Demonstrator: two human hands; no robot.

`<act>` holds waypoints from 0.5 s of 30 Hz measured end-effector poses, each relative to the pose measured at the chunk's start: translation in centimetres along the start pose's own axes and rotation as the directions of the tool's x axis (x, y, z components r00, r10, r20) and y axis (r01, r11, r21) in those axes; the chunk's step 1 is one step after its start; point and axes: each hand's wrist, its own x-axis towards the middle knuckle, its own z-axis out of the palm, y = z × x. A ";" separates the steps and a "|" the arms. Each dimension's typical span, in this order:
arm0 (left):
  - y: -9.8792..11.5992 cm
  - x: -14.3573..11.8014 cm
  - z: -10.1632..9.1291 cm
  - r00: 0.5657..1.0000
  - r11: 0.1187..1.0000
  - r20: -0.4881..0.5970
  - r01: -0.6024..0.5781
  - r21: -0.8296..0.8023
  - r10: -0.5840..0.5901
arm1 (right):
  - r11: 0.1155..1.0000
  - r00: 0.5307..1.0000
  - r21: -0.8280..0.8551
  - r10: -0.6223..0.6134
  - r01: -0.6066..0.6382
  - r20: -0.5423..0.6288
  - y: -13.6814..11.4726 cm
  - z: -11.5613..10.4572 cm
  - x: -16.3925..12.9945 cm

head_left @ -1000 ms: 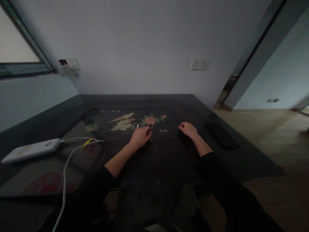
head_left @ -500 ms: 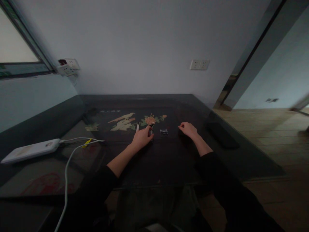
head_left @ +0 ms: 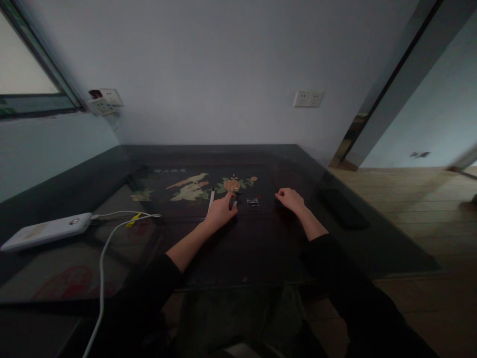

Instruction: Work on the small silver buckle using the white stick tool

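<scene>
My left hand (head_left: 219,211) rests on the dark table, thumb and forefinger curled round a small whitish piece (head_left: 234,204). Its exact kind is too small to make out. Beside the back of that hand lies a slim white stick (head_left: 212,196) with a dark tip, partly hidden by the hand. A small clear, box-like item (head_left: 252,203) sits just to the right of the left fingertips, touched by neither hand. Farther right, my right hand (head_left: 289,199) lies closed on the table, fingers curled in, with nothing visible in them.
The glossy dark table (head_left: 261,253) has a bird-and-flower picture (head_left: 192,189) on its top. On the left lies a white power bank (head_left: 48,231) with a white cable (head_left: 102,268) running to the front edge. A black flat object (head_left: 343,209) lies right; a wall stands behind.
My left fingers have shifted slightly, showing more of the whitish piece between them. The clear item looks a little taller in view. My right hand has stayed in place.
</scene>
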 end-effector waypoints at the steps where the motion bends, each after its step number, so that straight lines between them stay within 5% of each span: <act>1: -0.1 0.0 0.0 1.000 1.000 -0.014 0.015 -0.021 -0.015 | 1.000 1.000 -0.002 0.000 0.000 -0.001 0.0 0.0 0.0; 5: -0.2 0.2 -0.2 0.992 0.990 -0.099 0.063 -0.130 -0.076 | 1.000 1.000 -0.003 -0.004 0.004 -0.003 0.0 0.0 -0.1; 8: -0.1 0.5 -0.3 0.983 0.926 -0.091 0.116 -0.358 -0.158 | 1.000 1.000 -0.001 -0.001 0.001 0.000 0.0 -0.1 -0.2; 12: 0.3 0.8 -0.4 0.946 0.559 0.146 0.292 -0.776 -0.291 | 1.000 1.000 0.000 -0.001 0.001 -0.002 0.1 -0.1 -0.1; 15: 0.7 0.8 -0.5 0.914 0.242 0.287 0.359 -0.902 -0.286 | 1.000 1.000 0.010 -0.005 0.005 -0.005 0.2 -0.1 -0.1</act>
